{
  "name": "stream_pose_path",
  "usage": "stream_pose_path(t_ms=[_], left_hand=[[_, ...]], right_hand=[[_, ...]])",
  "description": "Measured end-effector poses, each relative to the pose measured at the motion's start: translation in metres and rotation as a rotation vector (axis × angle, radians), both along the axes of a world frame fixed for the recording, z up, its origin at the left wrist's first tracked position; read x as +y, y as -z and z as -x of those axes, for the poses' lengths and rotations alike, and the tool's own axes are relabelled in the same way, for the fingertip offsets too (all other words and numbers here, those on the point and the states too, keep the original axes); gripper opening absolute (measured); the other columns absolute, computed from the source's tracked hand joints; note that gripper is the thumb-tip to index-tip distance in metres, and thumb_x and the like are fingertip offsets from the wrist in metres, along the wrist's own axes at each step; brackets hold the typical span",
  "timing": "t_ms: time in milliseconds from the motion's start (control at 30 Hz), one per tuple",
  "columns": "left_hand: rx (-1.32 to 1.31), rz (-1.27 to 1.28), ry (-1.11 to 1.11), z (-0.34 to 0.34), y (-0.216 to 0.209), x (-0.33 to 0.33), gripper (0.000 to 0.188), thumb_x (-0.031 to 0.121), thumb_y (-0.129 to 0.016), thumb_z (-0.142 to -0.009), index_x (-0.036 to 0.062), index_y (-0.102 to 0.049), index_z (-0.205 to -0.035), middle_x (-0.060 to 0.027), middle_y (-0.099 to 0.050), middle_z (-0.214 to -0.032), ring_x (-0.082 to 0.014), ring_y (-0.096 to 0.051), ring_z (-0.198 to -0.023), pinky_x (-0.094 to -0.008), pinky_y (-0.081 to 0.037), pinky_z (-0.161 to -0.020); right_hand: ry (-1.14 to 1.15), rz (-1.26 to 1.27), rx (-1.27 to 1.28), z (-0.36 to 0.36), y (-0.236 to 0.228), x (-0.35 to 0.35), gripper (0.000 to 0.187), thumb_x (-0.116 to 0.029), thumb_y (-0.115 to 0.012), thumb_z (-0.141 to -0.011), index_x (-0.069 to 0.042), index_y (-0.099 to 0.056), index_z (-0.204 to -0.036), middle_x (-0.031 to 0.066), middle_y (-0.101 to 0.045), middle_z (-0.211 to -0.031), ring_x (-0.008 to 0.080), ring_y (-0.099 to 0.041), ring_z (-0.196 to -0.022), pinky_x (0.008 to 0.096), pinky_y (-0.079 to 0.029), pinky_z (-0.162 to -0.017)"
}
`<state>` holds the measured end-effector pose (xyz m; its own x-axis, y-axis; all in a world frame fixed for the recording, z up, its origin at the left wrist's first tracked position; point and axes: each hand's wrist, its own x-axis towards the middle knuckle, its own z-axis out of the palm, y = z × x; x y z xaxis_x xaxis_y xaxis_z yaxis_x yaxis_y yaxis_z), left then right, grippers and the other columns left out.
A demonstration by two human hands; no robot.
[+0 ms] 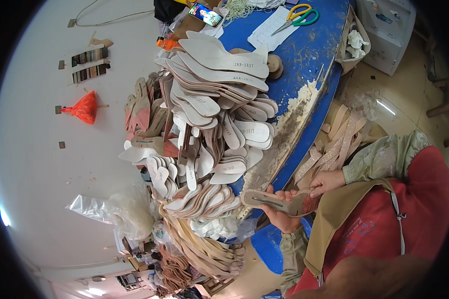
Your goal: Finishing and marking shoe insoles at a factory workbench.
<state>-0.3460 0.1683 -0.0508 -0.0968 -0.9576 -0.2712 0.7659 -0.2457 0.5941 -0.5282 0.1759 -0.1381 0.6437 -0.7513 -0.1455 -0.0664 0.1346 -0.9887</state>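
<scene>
My left hand (283, 218) is closed around a tan shoe insole (270, 200), supporting it from beneath with fingertips curled over one edge. A dark narrow shank strip lies along the insole's middle, and its end nearer my body looks reddish. My right hand (328, 182) grips that reddish end, thumb and fingers pressed together on its edge. Just beyond the insole's other end, big stacks of white-faced insoles (229, 169) cover the blue table (297, 55). A mustard apron (327, 224) lies under my wrists.
Scissors (297, 21) with yellow and green handles lie on a written sheet (272, 32), near a lit phone (206, 14). Bundled tan strips (199, 239) hang at the near left. Glittery strips (339, 137) lie beside the worn table edge. A blue basin (269, 246) is below my left hand.
</scene>
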Motion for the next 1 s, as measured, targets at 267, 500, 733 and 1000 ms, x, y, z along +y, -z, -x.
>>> stream_pose_path(t_ms=[267,500,733,1000], left_hand=[[-2.182,0.712,0.154,-0.176,-0.053,-0.102,0.047,-0.004,-0.043,-0.079,-0.0047,-0.043,-0.126,-0.0212,-0.050,-0.121,-0.0315,-0.054,-0.098,-0.0365,-0.045,-0.085],[-2.573,0.673,0.188,-0.337,-0.054,-0.182,0.067,0.014,-0.061,-0.079,0.0000,-0.031,-0.137,-0.0230,-0.039,-0.134,-0.0403,-0.033,-0.126,-0.0467,-0.026,-0.106],[-2.340,0.547,-0.074,-0.349,-0.016,-0.172,0.073,0.025,-0.062,-0.082,0.0004,-0.025,-0.140,-0.0266,-0.026,-0.142,-0.0441,-0.024,-0.131,-0.0493,-0.022,-0.107],[-2.073,0.754,-0.387,-0.268,-0.027,-0.147,0.049,0.010,-0.060,-0.083,0.0028,-0.044,-0.129,-0.0212,-0.041,-0.130,-0.0325,-0.043,-0.119,-0.0398,-0.039,-0.097]], right_hand=[[0.493,-0.577,-0.055,-0.006,0.007,-0.043,0.017,-0.013,-0.053,-0.089,0.003,-0.060,-0.087,0.0116,-0.063,-0.067,0.0156,-0.058,-0.048,0.0215,-0.047,-0.045],[0.396,-0.096,0.248,-0.046,0.038,-0.079,0.009,-0.007,-0.056,-0.082,-0.003,-0.062,-0.085,0.0081,-0.061,-0.070,0.0188,-0.056,-0.055,0.0267,-0.046,-0.050],[0.041,0.578,0.744,-0.131,0.031,-0.094,0.010,-0.010,-0.058,-0.075,-0.009,-0.061,-0.084,0.0059,-0.056,-0.085,0.0277,-0.058,-0.074,0.0376,-0.047,-0.068],[0.002,1.045,0.722,-0.169,0.057,-0.088,0.021,-0.015,-0.062,-0.070,-0.009,-0.052,-0.087,0.0073,-0.054,-0.084,0.0274,-0.055,-0.079,0.0375,-0.047,-0.068]])
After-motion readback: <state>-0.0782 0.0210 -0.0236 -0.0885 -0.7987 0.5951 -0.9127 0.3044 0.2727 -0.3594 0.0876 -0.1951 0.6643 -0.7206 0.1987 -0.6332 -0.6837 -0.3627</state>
